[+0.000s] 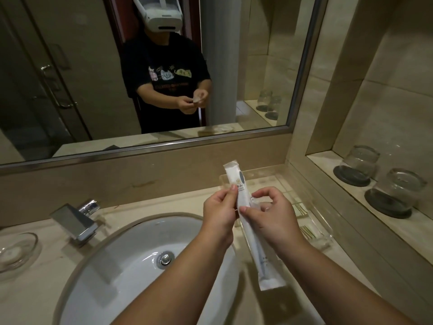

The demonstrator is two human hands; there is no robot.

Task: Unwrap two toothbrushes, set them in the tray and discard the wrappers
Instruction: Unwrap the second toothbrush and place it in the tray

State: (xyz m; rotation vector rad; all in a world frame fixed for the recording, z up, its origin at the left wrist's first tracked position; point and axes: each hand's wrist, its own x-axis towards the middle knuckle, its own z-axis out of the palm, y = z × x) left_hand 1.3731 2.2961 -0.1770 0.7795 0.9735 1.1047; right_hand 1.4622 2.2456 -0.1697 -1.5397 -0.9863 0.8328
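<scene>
Our left hand point(219, 212) pinches the long white wrapped toothbrush point(237, 181) near its top, and our right hand point(271, 214) pinches it just below, held up over the beige stone bench point(54, 273) in front of the clear plastic tray point(324, 227). It looks light, the film thin and slippery, so we'd grip close to the sealed end to tear.

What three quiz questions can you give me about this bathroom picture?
1. True or false: the left hand and the right hand both pinch the wrapped toothbrush.
2. How many glasses stand on the shelf at the right? A one, B two, C four.
3. Fill in: the soap dish lies to the ____ of the tap.
Key: 1 true; 2 B; 3 left.
</scene>
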